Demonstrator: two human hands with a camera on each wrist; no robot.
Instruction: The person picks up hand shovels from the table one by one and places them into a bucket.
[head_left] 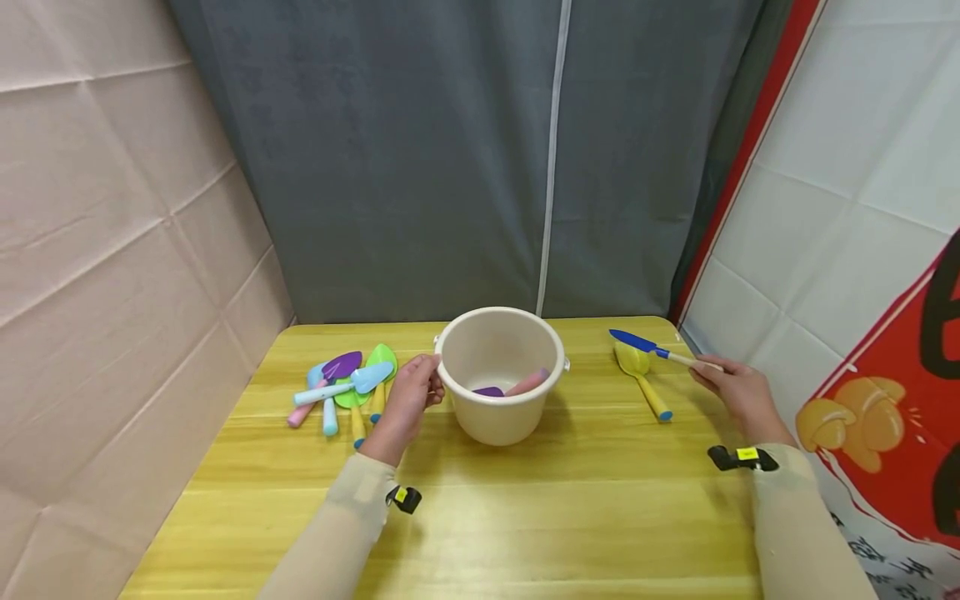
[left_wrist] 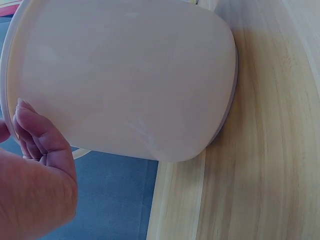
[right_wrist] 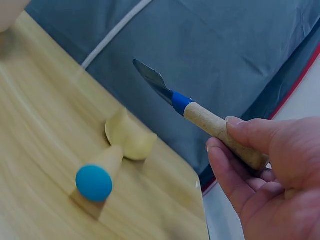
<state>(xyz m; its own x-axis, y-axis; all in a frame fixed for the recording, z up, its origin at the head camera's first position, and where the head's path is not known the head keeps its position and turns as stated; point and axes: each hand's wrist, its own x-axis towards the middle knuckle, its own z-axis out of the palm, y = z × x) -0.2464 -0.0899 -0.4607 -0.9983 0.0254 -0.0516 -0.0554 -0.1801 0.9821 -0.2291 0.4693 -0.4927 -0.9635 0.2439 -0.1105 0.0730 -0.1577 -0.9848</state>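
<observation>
A cream bucket [head_left: 498, 421] stands upright mid-table, with a purple blade and a pink handle [head_left: 528, 382] showing inside. My left hand [head_left: 411, 392] grips its rim on the left side; in the left wrist view the fingers [left_wrist: 47, 137] curl at the rim against the outer wall. My right hand [head_left: 738, 395] pinches the pale wooden handle of a blue trowel [head_left: 637, 341] between thumb and fingers, its blade pointing left. In the right wrist view the trowel [right_wrist: 200, 117] is raised above the table. Below it lies a yellow shovel [head_left: 643, 382] with a blue handle end.
Left of the bucket lies a pile of several toy trowels, among them a light blue one [head_left: 372, 377], a purple one [head_left: 342, 365] and a green one [head_left: 383, 358]. A grey curtain [head_left: 420, 167] hangs behind the wooden table [head_left: 540, 517]; cloth walls stand at both sides.
</observation>
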